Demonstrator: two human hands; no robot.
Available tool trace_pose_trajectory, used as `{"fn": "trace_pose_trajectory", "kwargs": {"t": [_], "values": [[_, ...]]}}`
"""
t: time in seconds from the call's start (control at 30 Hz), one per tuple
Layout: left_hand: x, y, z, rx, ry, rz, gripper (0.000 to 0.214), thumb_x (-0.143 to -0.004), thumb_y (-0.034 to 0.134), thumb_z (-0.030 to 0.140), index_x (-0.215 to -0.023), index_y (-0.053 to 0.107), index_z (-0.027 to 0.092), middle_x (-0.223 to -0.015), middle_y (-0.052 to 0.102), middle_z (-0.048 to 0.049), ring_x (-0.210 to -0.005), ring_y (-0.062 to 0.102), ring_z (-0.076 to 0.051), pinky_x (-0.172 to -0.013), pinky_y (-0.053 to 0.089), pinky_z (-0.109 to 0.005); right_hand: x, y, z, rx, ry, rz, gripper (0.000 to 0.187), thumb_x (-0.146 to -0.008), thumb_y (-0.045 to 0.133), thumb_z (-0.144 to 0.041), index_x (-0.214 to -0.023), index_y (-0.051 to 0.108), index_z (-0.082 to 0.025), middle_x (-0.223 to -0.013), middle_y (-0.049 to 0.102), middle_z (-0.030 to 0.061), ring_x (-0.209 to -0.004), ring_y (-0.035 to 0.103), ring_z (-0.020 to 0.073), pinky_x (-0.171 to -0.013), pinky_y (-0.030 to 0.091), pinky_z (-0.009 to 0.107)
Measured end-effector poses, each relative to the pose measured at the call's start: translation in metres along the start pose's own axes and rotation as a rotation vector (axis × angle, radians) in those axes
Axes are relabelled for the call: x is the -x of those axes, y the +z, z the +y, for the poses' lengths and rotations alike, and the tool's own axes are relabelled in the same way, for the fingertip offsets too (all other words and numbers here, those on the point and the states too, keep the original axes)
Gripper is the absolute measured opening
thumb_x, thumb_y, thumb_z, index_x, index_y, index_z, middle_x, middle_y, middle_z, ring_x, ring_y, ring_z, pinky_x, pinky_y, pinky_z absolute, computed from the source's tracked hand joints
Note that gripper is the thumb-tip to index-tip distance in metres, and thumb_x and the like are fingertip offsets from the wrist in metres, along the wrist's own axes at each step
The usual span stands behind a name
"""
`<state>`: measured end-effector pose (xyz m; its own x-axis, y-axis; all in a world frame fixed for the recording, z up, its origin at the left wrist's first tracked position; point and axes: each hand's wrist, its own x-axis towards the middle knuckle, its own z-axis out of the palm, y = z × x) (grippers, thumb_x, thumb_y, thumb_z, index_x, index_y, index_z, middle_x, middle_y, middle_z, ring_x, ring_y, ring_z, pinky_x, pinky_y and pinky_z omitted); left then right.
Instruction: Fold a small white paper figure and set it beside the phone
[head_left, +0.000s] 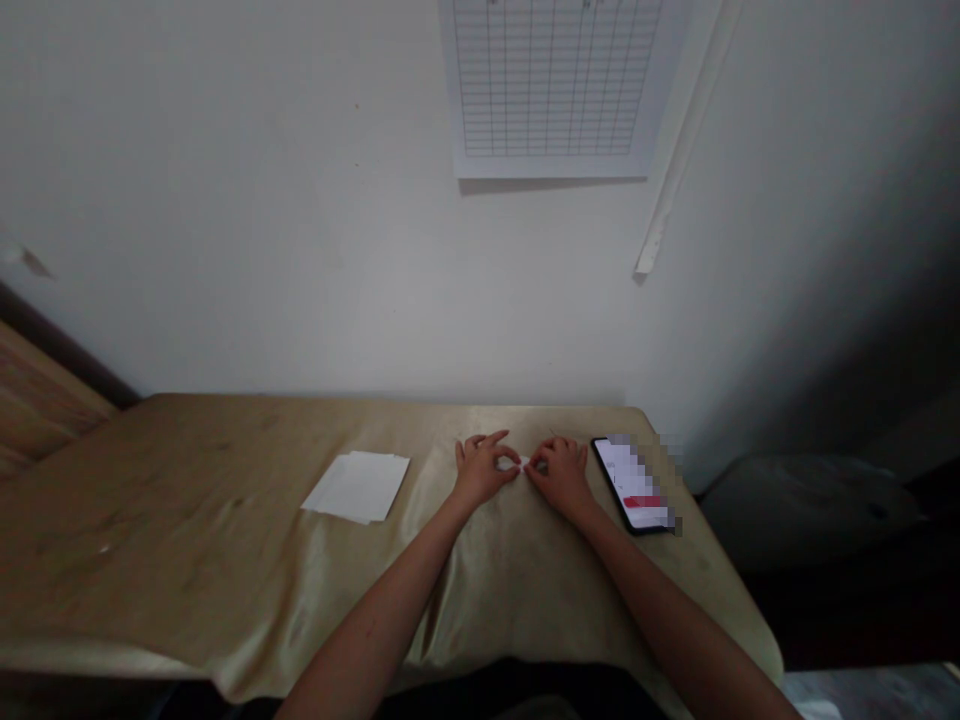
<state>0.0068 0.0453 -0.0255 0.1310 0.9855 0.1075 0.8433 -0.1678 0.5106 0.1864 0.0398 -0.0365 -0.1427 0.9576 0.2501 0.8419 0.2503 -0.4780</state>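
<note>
on the table (187,520), both hands pinching a small paper piece (524,463)

The phone (634,485) lies just beside the right hand (561,472). The paper stack (358,486) lies near the left hand (484,468), bare tablecloth (431,485) between.

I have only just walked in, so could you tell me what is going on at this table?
A person sits at a cloth-covered table with both arms stretched forward. The left hand and right hand meet over a small white scrap, each pinching one end of it just above the cloth. A stack of white paper lies to the left of the hands, and a phone with a lit screen lies to their right. A grid chart hangs on the wall behind.
</note>
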Motion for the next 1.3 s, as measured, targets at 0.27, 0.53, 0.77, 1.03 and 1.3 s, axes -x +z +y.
{"fn": "trace_pose_trajectory", "kwargs": {"t": [0.27,0.53,0.77,1.03,1.3], "values": [[0.003,-0.001,0.003,-0.048,-0.014,-0.003,0.016,-0.080,0.073,0.046,-0.095,0.075,0.042,-0.150,0.050,0.0124,-0.140,0.035,-0.034,-0.117,0.008,-0.068,0.001,0.000,0.001,0.063,-0.005,0.016,0.015,-0.088,0.065,-0.036,-0.096,0.071,-0.025,-0.118,0.059,0.0090,-0.121,0.046,0.0301,-0.111,0.020,0.057],[0.003,-0.004,0.005,-0.054,-0.041,-0.053,0.017,-0.082,0.072,0.044,-0.099,0.074,0.043,-0.155,0.044,0.0119,-0.146,0.025,-0.037,-0.112,0.001,-0.077,-0.001,0.001,0.004,0.036,-0.006,-0.006,0.015,-0.087,0.067,-0.037,-0.096,0.071,-0.026,-0.118,0.059,0.0081,-0.121,0.047,0.0288,-0.111,0.022,0.053],[0.001,-0.008,0.002,-0.060,-0.035,-0.117,0.020,-0.083,0.069,0.042,-0.102,0.072,0.046,-0.160,0.035,0.0137,-0.150,0.018,-0.040,-0.109,-0.001,-0.081,-0.002,-0.001,0.006,-0.029,-0.007,-0.005,0.011,-0.085,0.071,-0.034,-0.092,0.074,-0.028,-0.117,0.060,0.0071,-0.118,0.049,0.0275,-0.107,0.027,0.046],[0.001,-0.014,0.002,-0.098,-0.031,-0.180,0.025,-0.084,0.066,0.039,-0.108,0.070,0.047,-0.163,0.029,0.0139,-0.152,0.015,-0.040,-0.109,0.000,-0.081,-0.007,-0.006,0.014,-0.078,-0.020,-0.048,0.011,-0.085,0.070,-0.027,-0.093,0.078,-0.031,-0.118,0.063,0.0051,-0.119,0.049,0.0243,-0.105,0.030,0.041],[0.002,-0.020,-0.001,-0.113,0.004,-0.223,0.033,-0.084,0.064,0.033,-0.113,0.067,0.048,-0.164,0.026,0.0130,-0.152,0.015,-0.039,-0.109,0.001,-0.081,-0.009,-0.011,0.015,-0.089,-0.031,-0.094,0.016,-0.085,0.070,-0.024,-0.095,0.078,-0.032,-0.120,0.064,0.0042,-0.120,0.049,0.0240,-0.107,0.029,0.041]]}}
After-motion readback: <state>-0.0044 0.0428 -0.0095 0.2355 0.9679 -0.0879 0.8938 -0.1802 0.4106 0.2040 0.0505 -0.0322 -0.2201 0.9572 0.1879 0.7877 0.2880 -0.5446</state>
